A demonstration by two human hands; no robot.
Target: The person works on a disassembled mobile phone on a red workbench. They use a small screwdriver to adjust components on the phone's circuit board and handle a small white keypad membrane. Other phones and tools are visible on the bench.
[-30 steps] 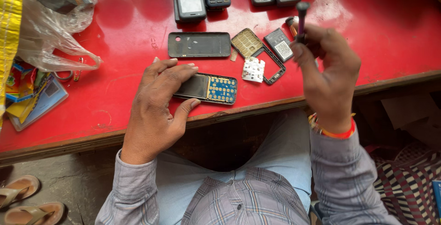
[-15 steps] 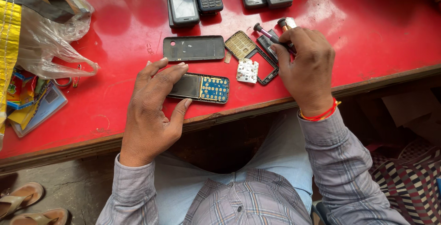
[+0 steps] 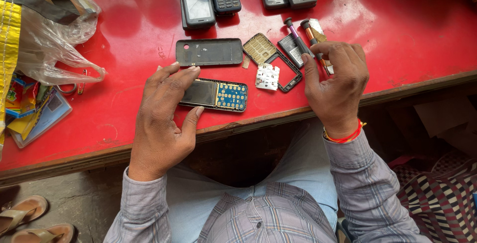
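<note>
Opened keypad phone [image 3: 214,95] at red table [image 3: 124,99] front edge | your left hand [image 3: 166,111] pins it flat | keypad membrane [image 3: 267,76] beside | your right hand [image 3: 335,81], raised a second ago, now lowered, fingers loosely curled around screwdrivers [image 3: 310,37].

head view: one camera, worn on the head, is looking steeply down, close over the red table [image 3: 124,24], taking in lap and floor.
</note>
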